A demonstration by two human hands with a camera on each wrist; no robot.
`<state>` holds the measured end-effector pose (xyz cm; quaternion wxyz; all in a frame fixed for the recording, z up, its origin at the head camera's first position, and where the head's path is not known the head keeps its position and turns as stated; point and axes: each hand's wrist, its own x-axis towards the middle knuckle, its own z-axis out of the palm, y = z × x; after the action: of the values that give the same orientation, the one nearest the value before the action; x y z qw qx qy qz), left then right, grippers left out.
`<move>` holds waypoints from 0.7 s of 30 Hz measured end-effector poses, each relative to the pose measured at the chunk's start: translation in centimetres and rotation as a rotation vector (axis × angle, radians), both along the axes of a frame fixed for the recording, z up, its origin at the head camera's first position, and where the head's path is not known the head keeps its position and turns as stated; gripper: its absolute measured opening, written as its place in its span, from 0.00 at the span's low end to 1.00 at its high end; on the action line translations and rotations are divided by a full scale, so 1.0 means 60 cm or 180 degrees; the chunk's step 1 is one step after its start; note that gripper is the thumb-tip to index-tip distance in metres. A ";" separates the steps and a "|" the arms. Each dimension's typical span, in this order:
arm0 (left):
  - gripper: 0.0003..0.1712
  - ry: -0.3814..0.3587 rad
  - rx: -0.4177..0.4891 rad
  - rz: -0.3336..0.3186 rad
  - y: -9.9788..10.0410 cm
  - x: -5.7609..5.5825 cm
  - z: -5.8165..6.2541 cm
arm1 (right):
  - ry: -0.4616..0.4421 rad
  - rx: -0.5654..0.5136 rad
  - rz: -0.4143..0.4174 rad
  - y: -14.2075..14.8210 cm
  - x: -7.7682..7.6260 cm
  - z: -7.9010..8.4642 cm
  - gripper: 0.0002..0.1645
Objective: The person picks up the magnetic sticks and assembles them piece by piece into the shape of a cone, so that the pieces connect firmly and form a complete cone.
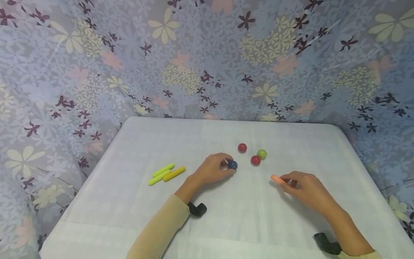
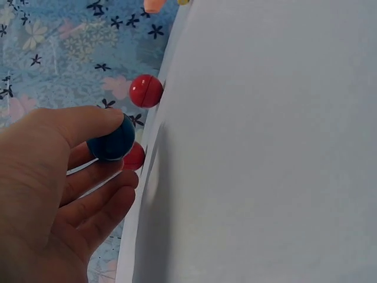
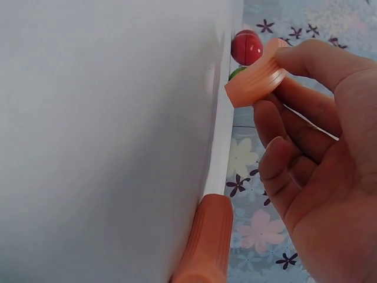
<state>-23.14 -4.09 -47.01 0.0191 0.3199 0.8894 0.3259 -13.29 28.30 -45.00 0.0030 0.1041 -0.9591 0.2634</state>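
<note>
In the head view, my left hand (image 1: 216,168) pinches a dark blue ball (image 1: 232,165) near the middle of the table. Thumb and fingers also hold that ball (image 2: 112,140) in the left wrist view. My right hand (image 1: 307,189), farther right, pinches a short orange stick (image 1: 277,179) between thumb and fingers. Grooves run along this stick (image 3: 256,82) in the right wrist view. Beyond the hands lie two red balls, one farther back (image 1: 242,148) and one nearer (image 1: 256,160), with a green ball (image 1: 262,154) right beside the nearer.
Left of my left hand, two yellow-green sticks (image 1: 163,170) and a darker yellow stick (image 1: 174,174) lie close together on the white-covered table (image 1: 106,201). A second orange stick (image 3: 206,239) appears low in the right wrist view. Flowered cloth (image 1: 207,64) hangs behind the table.
</note>
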 end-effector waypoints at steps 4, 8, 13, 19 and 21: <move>0.21 -0.0069 0.0073 -0.0032 -0.001 0.005 0.001 | 0.0038 -0.0046 0.0034 -0.006 0.001 0.003 0.16; 0.21 -0.0138 0.0203 -0.0100 -0.003 0.009 0.001 | 0.0095 -0.0074 0.0081 -0.013 0.002 0.007 0.16; 0.21 -0.0202 0.0474 -0.0225 -0.001 0.013 0.004 | 0.0095 -0.0065 0.0182 -0.026 0.003 0.011 0.14; 0.20 -0.0209 0.0604 -0.0372 0.005 0.022 0.016 | 0.0109 -0.0109 0.0245 -0.044 0.003 0.015 0.14; 0.20 -0.0241 0.0605 -0.0384 0.007 0.024 0.020 | 0.0132 -0.0179 0.0280 -0.048 0.004 0.013 0.13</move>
<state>-21.68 -3.66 -45.82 0.0418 0.3606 0.8323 0.4189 -13.04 25.40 -44.21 0.0143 0.1515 -0.9455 0.2879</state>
